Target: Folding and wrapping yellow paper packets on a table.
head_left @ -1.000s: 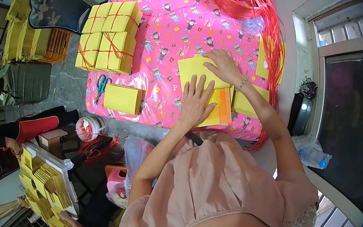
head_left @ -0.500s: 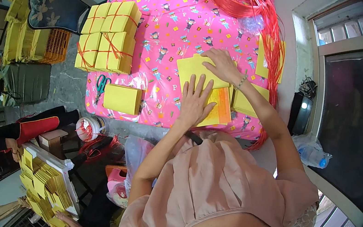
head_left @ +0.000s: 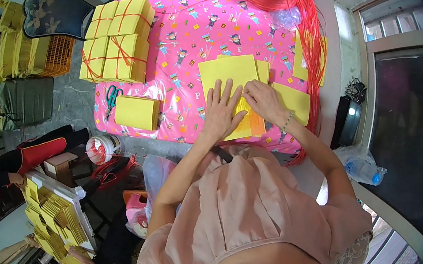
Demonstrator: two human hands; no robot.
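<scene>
My left hand [head_left: 223, 110] lies flat with fingers spread on a yellow paper sheet [head_left: 227, 70] at the table's near side. Close beside it, my right hand [head_left: 267, 103] has its fingers bent together at the sheet's lower edge; the fingertips are partly hidden. Under both hands shows a yellow piece with an orange printed strip [head_left: 257, 124]. Another yellow sheet [head_left: 263, 69] peeks out behind the top one. Beyond my right wrist lies a further yellow stack [head_left: 294, 103].
Tied yellow bundles [head_left: 118, 42], green-handled scissors [head_left: 112, 99] and a loose yellow stack [head_left: 137, 112] occupy the pink table's [head_left: 183, 28] left side. Red plastic strips [head_left: 311, 37] hang along its right edge. Two people work at a white table [head_left: 78, 204] on the left.
My right hand has come down from the sheet's top edge to beside my left hand. The top yellow sheet now reaches higher. My left hand stays flat in nearly the same place.
</scene>
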